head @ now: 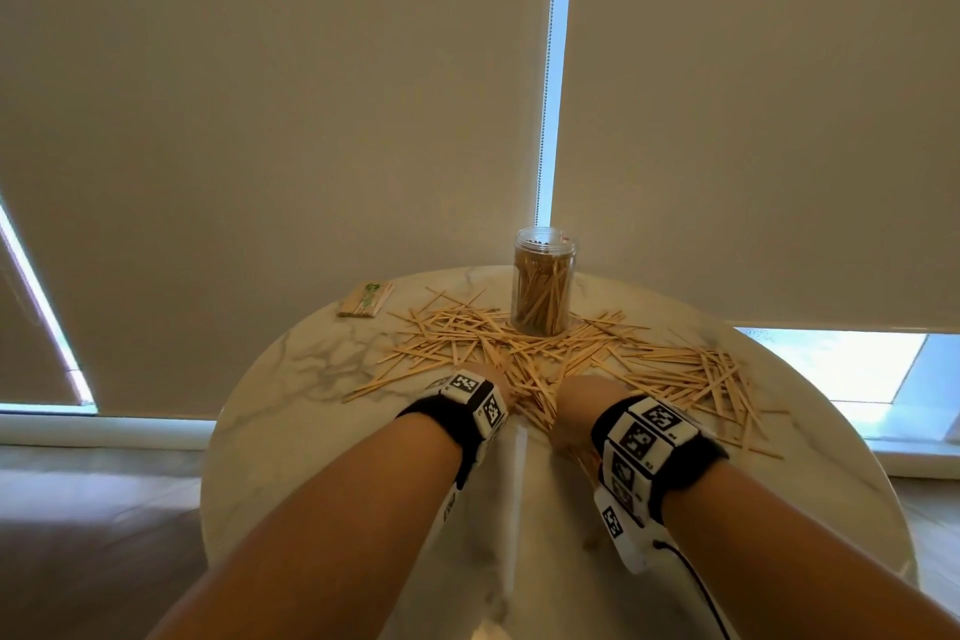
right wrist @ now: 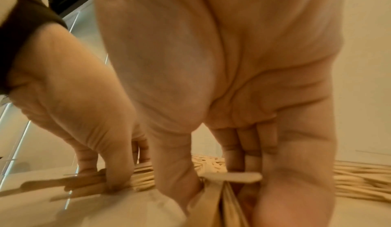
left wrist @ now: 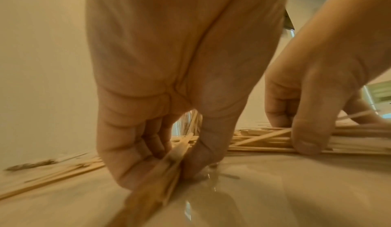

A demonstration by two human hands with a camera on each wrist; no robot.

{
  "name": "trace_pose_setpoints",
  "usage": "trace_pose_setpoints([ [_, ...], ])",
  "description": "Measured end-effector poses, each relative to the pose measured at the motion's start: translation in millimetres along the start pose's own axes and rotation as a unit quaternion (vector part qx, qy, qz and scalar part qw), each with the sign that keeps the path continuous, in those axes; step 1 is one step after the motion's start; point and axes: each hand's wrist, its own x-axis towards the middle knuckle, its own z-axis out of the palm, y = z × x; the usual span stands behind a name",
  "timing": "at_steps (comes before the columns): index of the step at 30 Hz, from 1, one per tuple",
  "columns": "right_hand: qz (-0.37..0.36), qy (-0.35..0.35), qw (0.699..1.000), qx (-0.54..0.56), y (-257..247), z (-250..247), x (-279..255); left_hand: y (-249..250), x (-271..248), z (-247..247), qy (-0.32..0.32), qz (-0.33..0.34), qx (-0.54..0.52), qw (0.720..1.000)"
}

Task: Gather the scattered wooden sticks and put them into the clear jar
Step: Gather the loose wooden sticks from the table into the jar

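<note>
Head view has both your hands down at the near edge of the wooden stick pile (head: 524, 353), with the clear jar (head: 543, 282) standing upright behind it, already partly filled, sticks scattered right around its base. Your left hand (left wrist: 160, 107) has thumb and fingers curled in on a small bundle of sticks (left wrist: 169, 162) against the marble tabletop (left wrist: 275, 188). Your right hand (right wrist: 232, 97) is doing the same, fingers narrow and pinched on its own bunch (right wrist: 224, 195), one flat stick (right wrist: 243, 175) poking out sideways across the fingers.

Stuff that could bite you, imo: the bundles look uneven, so when you lift, the loose ones on the outside could slide out and drop back on the table. That sideways stick looks like the first to go, and it could catch the jar rim too. The jar mouth isn't wide and there are sticks leaning every which way inside, so a fat crooked handful may jam or tip it. There are also sticks near the right table edge (head: 810, 437), so a sloppy sweep could knock them onto the floor
</note>
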Motion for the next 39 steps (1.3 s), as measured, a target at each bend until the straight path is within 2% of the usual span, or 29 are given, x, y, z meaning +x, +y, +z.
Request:
trace_pose_setpoints([
  [7, -0.004, 0.004, 1.000, 0.009, 0, -1, 0, -11, -16, -4, 0.019, -0.004, -0.086, 0.996],
  [11, 0.013, 0.004, 0.997, 0.075, 3, -5, -4, -16, -19, -4, 0.015, -0.038, -0.154, 0.987],
  [14, 0.031, 0.002, 0.990, 0.134, 9, -5, -8, -22, -22, -3, -0.004, -0.062, -0.246, 0.967],
  [16, 0.041, -0.001, 0.981, 0.191, 13, -4, -5, -25, -24, 0, -0.011, -0.074, -0.320, 0.944],
  [18, 0.044, -0.004, 0.964, 0.263, 16, -6, -4, -27, -25, 2, 0.011, -0.086, -0.372, 0.924],
  [20, 0.046, -0.001, 0.943, 0.329, 17, -10, -6, -29, -21, 4, 0.046, -0.084, -0.390, 0.916],
  [23, 0.033, 0.025, 0.922, 0.385, 17, -15, -7, -30, -13, 4, 0.087, -0.058, -0.429, 0.897],
  [26, 0.016, 0.055, 0.906, 0.420, 16, -17, -7, -26, -3, 5, 0.110, -0.061, -0.493, 0.861],
  [30, -0.012, 0.084, 0.897, 0.434, 8, -16, -4, -21, 1, -4, 0.166, -0.065, -0.639, 0.748],
  [32, -0.028, 0.093, 0.894, 0.437, 3, -15, 1, -15, 0, -8, 0.166, -0.043, -0.704, 0.689],
  [33, -0.034, 0.096, 0.893, 0.439, 1, -15, 3, -11, 0, -8, 0.164, -0.028, -0.725, 0.669],
  [34, -0.039, 0.098, 0.892, 0.441, -2, -15, 6, -8, 1, -8, 0.172, -0.019, -0.733, 0.658],
  [37, -0.054, 0.111, 0.897, 0.425, -7, -16, 16, -3, 2, -10, 0.201, -0.030, -0.725, 0.658],
  [39, -0.056, 0.124, 0.901, 0.412, -11, -17, 20, 0, 4, -10, 0.204, -0.033, -0.747, 0.632],
])
